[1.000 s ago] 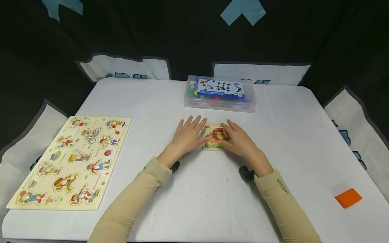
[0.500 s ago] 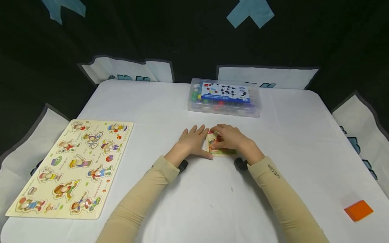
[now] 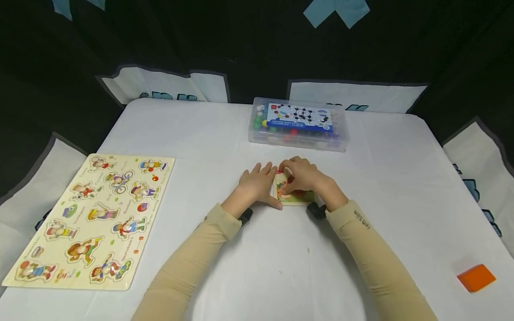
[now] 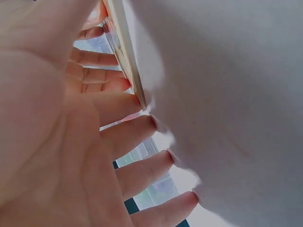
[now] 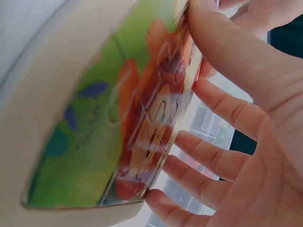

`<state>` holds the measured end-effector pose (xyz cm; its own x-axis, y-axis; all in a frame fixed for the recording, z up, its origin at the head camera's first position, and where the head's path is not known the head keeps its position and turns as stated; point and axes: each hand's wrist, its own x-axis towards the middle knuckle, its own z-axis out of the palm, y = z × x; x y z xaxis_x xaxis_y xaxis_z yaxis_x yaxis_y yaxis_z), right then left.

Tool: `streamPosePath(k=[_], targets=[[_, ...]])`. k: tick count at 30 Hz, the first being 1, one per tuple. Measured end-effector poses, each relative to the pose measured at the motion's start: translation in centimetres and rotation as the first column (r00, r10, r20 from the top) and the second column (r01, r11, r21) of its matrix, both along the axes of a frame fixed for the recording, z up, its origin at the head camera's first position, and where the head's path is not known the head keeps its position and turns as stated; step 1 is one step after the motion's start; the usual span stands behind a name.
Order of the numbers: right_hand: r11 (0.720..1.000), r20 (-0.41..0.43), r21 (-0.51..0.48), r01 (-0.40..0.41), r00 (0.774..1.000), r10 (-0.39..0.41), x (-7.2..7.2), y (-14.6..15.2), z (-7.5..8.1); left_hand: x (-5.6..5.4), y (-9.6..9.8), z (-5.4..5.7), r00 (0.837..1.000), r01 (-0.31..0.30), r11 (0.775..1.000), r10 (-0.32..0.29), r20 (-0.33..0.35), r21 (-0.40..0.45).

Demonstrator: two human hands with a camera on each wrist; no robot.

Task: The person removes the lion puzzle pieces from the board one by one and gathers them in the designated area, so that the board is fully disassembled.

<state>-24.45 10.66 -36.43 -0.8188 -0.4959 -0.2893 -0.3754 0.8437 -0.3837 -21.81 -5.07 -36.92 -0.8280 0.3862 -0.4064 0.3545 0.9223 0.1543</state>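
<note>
A small jigsaw puzzle (image 3: pixel 299 200) with a lion picture lies flat in a light wooden tray on the white table. My left hand (image 3: pixel 256 186) rests beside it with fingers straight and spread, index finger and thumb along the tray's left edge. In the left wrist view those fingertips (image 4: pixel 163 158) touch the tablecloth next to the tray's rim (image 4: pixel 127 54). Over the picture, my right hand (image 3: pixel 307 177) curls its thumb and fingers onto the puzzle's left part, hiding much of the lion. Cut lines between the pieces (image 5: pixel 147 127) show in the right wrist view.
A clear plastic case (image 3: pixel 298 125) of coloured balls stands behind the puzzle. At the left lies a large wooden peg-style board (image 3: pixel 94 218) with cartoon figures. An orange block (image 3: pixel 476 278) sits near the right edge. Black curtains (image 3: pixel 257 44) hang behind the table.
My right hand has moved left across the puzzle, its spread fingers now curled onto the picture. My left thumb has shifted from the picture to the tray's left edge.
</note>
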Motion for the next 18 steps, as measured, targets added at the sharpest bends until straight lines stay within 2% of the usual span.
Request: streamPosePath(k=[10,18], targets=[[0.994,0.084,-0.053,0.097,0.992,-0.092,-0.67,0.56,-0.11,-0.54,0.26,0.00,0.999,-0.034,0.998,0.034,0.008,0.052],[0.985,0.074,-0.129,0.114,0.992,-0.105,0.05,0.49,-0.62,-0.44,0.31,0.09,0.999,-0.031,0.999,0.030,0.016,0.026]])
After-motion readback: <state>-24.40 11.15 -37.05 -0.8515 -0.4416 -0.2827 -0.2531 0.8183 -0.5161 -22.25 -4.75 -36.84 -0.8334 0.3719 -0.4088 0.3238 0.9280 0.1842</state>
